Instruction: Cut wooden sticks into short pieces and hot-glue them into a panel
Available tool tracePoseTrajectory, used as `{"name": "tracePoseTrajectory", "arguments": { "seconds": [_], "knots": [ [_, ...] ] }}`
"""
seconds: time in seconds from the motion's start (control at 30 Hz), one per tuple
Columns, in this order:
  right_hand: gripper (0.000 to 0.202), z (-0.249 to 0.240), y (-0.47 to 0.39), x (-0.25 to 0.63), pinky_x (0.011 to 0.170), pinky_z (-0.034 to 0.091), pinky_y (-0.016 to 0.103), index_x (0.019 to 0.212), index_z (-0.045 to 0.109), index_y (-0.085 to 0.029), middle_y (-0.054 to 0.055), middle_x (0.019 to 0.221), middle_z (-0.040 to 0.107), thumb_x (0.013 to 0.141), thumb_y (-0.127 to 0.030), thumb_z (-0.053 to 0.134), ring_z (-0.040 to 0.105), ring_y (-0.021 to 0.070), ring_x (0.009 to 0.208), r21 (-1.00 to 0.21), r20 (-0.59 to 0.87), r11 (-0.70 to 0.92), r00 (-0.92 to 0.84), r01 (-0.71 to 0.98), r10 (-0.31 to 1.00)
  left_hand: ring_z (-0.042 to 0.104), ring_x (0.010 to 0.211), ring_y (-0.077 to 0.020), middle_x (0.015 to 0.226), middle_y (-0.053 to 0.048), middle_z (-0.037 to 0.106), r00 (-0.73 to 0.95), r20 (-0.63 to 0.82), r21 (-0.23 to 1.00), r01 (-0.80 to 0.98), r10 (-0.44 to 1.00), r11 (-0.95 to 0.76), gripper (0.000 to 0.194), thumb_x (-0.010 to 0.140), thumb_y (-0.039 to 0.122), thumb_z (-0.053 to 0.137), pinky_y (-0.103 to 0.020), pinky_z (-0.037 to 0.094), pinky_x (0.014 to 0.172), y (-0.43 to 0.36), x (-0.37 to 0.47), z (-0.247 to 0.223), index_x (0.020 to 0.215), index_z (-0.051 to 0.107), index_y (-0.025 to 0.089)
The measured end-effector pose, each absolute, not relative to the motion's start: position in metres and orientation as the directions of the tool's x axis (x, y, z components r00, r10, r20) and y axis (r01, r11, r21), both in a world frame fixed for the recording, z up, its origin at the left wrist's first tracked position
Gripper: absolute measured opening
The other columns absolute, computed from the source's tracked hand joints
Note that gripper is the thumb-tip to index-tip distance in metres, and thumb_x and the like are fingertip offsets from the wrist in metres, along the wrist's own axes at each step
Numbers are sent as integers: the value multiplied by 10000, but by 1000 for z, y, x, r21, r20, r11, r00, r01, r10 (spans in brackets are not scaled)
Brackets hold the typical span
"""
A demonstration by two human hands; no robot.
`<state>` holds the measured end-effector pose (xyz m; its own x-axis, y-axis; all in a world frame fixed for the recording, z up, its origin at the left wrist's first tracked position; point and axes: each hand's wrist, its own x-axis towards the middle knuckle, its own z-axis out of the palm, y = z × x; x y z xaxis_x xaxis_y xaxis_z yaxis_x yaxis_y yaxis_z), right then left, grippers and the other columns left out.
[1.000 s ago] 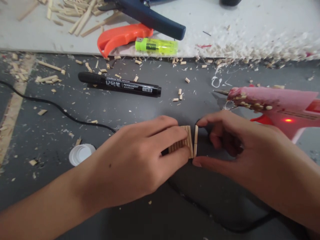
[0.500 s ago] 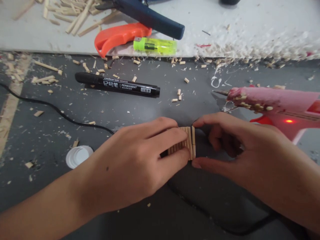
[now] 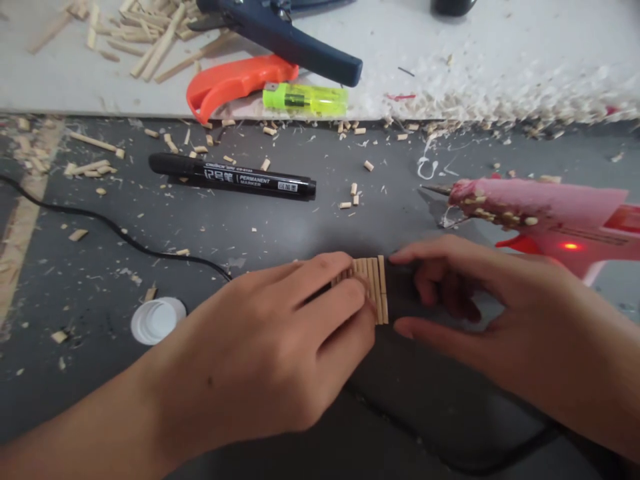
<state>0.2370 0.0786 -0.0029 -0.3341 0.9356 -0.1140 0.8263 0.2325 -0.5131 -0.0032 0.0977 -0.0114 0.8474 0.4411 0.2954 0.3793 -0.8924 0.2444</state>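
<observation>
A small panel of thin wooden sticks [image 3: 373, 283] laid side by side is under the fingers of my left hand [image 3: 285, 333]. Those fingers are bent over the panel and cover its left part; its right end shows past them. Just right of that end is my right hand [image 3: 475, 300], thumb and forefinger apart with a gap between them and the panel. Its other fingers are curled in and nothing shows in its grasp. Beyond it lies a pink glue gun [image 3: 550, 213] with a lit red light, its nozzle pointing left.
A black permanent marker [image 3: 233, 177] lies ahead of my hands. A white cap [image 3: 159, 320] sits near my left forearm, by a black cable [image 3: 115, 230]. On the white board [image 3: 390, 40] are blue-handled cutters [image 3: 300, 40], an orange handle [image 3: 240, 80], a yellow-green lighter [image 3: 306, 99] and wooden sticks [image 3: 160, 43].
My right thumb and forefinger have come away from the panel's right end and moved slightly right. My left fingers have bent more and shifted a little left on the panel.
</observation>
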Motion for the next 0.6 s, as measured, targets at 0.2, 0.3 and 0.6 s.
{"name": "tracePoseTrajectory", "arguments": {
  "seconds": [0.2, 0.3, 0.6],
  "knots": [
    [318, 0, 79, 236, 443, 423, 170, 992, 689, -320, -121, 664, 642, 701, -222, 770, 530, 64, 492, -488, -91, 263, -348, 832, 933, 718, 1038, -297, 1040, -90, 780, 852, 279, 255, 378, 443, -890, 346, 1006, 117, 427, -425, 630, 884, 94, -3, -8, 997, 773, 115],
    [386, 0, 80, 235, 447, 427, 178, 1016, 668, -315, -122, 660, 621, 666, -226, 805, 528, 69, 490, -475, -51, 285, -349, 833, 936, 724, 978, -276, 1019, -79, 784, 850, 284, 284, 367, 443, -886, 361, 1006, 107, 416, -411, 627, 860, 94, -3, -10, 975, 774, 126],
    [445, -4, 80, 236, 432, 430, 189, 1107, 627, -353, -106, 684, 600, 696, -290, 785, 517, 89, 499, -502, -67, 270, -348, 821, 935, 721, 951, -255, 984, -74, 790, 832, 308, 301, 375, 462, -877, 396, 1011, 97, 388, -384, 601, 904, 95, -1, -8, 950, 778, 126]
  ]
}}
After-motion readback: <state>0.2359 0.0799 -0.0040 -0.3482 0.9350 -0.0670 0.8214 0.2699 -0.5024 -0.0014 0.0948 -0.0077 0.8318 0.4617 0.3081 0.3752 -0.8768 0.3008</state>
